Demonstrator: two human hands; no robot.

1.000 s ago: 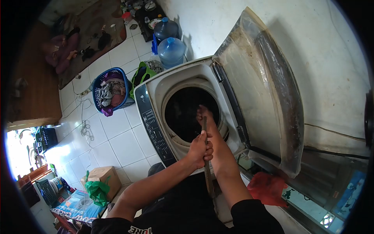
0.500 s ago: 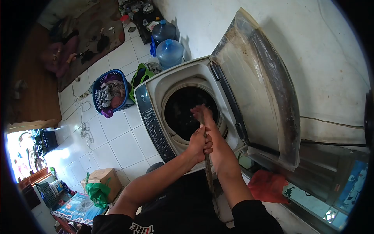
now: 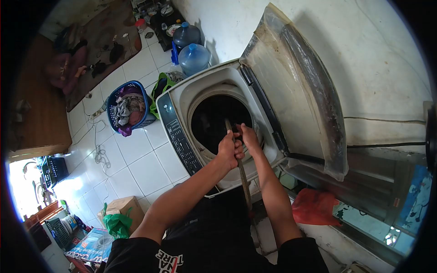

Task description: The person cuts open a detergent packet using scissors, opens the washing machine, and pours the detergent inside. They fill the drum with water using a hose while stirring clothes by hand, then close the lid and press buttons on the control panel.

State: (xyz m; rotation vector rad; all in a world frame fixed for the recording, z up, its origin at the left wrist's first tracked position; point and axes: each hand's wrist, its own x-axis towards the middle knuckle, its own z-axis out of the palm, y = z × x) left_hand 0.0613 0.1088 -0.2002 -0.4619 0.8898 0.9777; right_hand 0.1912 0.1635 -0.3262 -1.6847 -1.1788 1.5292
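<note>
My left hand [image 3: 230,149] is wrapped round the hose [image 3: 244,180], whose end points toward twelve o'clock over the dark tub [image 3: 210,116]. At two o'clock, my right hand [image 3: 248,137] curls nearby; whether it grips anything, I cannot tell.

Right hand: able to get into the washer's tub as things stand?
Looks like yes: the lid stands open and the right hand is at the tub's opening. The left hand and the hose it grips crowd that side, but seem to leave room.
</note>
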